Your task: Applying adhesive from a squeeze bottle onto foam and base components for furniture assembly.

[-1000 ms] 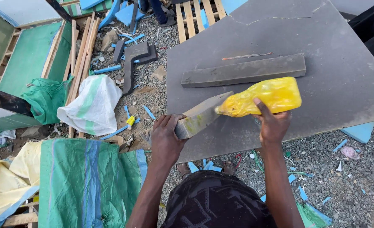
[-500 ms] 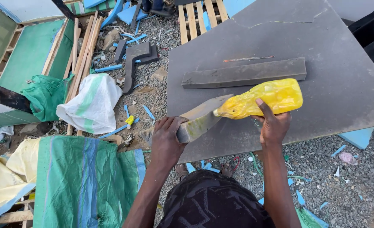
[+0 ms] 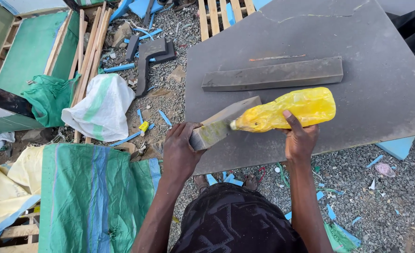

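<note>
My left hand (image 3: pixel 181 152) grips the near end of a short grey foam block (image 3: pixel 224 122) whose end face is smeared yellowish. My right hand (image 3: pixel 300 138) holds a yellow plastic squeeze bottle (image 3: pixel 287 110) lying on its side, its nozzle touching the block's end. Both rest over the front edge of a large dark grey board (image 3: pixel 376 75). A longer grey foam strip (image 3: pixel 273 75) lies flat on the board just beyond the bottle.
Gravel ground with blue foam scraps (image 3: pixel 390 147) lies around the board. A white sack (image 3: pixel 100 107) and green fabric (image 3: pixel 95 192) sit to the left, with wooden slats (image 3: pixel 88 51), dark foam offcuts (image 3: pixel 149 54) and a pallet (image 3: pixel 221 11) farther back.
The bottle's nozzle has stayed against the block's end while both hands shifted slightly; the view has tilted a little.
</note>
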